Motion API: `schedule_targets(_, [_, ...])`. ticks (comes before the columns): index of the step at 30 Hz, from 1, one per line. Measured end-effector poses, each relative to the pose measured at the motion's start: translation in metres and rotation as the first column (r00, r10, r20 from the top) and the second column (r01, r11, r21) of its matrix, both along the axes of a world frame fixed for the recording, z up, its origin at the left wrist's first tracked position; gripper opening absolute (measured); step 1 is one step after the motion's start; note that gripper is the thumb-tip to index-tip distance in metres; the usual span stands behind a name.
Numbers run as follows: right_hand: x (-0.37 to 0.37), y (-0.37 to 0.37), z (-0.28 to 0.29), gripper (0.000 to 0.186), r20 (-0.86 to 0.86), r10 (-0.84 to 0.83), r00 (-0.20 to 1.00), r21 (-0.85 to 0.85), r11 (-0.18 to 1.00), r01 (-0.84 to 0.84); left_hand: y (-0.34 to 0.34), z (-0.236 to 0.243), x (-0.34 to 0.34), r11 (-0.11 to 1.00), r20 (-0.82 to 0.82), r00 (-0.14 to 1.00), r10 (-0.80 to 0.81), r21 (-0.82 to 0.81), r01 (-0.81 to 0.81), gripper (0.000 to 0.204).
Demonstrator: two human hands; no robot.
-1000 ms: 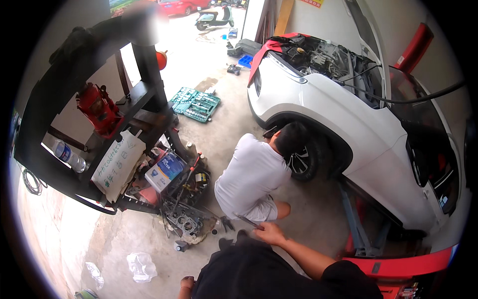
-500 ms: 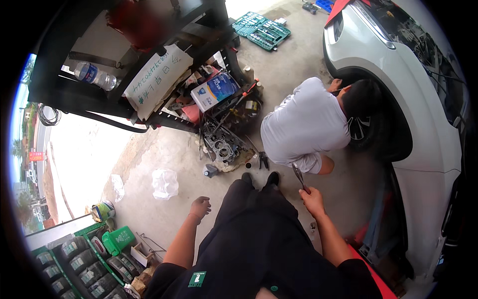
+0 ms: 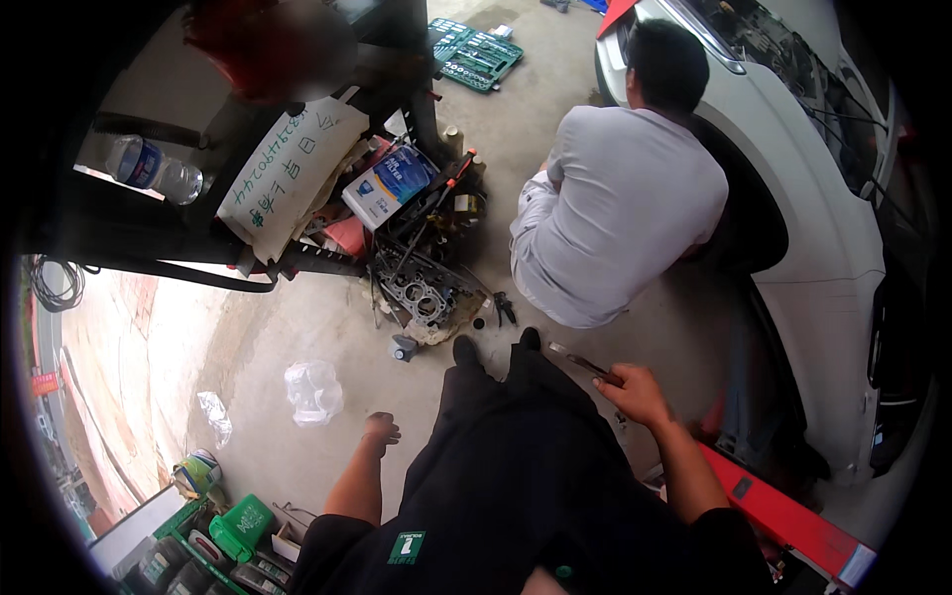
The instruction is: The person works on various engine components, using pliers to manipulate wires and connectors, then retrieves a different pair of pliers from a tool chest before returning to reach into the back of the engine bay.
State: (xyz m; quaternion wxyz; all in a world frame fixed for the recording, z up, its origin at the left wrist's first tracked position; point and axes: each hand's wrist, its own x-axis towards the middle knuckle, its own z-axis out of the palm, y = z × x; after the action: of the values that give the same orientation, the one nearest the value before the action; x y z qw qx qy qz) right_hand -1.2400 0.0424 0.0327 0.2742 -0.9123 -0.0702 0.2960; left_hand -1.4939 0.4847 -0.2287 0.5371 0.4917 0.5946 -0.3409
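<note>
My right hand (image 3: 637,394) is closed around a slim metal hand tool (image 3: 587,365) with a dark handle. Its pale head points up and left, over the floor beside my shoes; I cannot make out its exact kind. My left hand (image 3: 382,429) hangs over the concrete with nothing in it, its fingers loosely bent and partly apart. In front of me a co-worker (image 3: 635,198) in a white shirt crouches at the front wheel arch of a white car (image 3: 823,297), back turned to me. The co-worker's hands are hidden.
A dark rack (image 3: 188,243) with a plastic bottle, a handwritten sheet and a filter box (image 3: 390,185) stands left. Below it lie engine parts (image 3: 421,296). Farther off is a teal tool case (image 3: 476,58). A red beam (image 3: 783,516) is at right; clear plastic (image 3: 313,393) lies left.
The co-worker has shifted from leaning into the wheel arch to a more upright crouch. The tool in my right hand has tipped over to the left. My view has shifted slightly.
</note>
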Motion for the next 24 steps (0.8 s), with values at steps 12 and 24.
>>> schedule_targets(12, [-0.162, -0.152, -0.090, 0.035, -0.142, -0.713, 0.687, -0.295, 0.692, 0.659, -0.010, 0.017, 0.116, 0.959, 0.238, 0.930, -0.279, 0.020, 0.283, 0.034])
schedule_targets(24, [-0.140, -0.236, -0.170, 0.039, -0.435, -0.757, 0.488, -0.323, 0.637, 0.700, -0.063, 0.016, 0.112, 0.603, 0.127, 0.590, -0.797, 0.117, 0.789, 0.024])
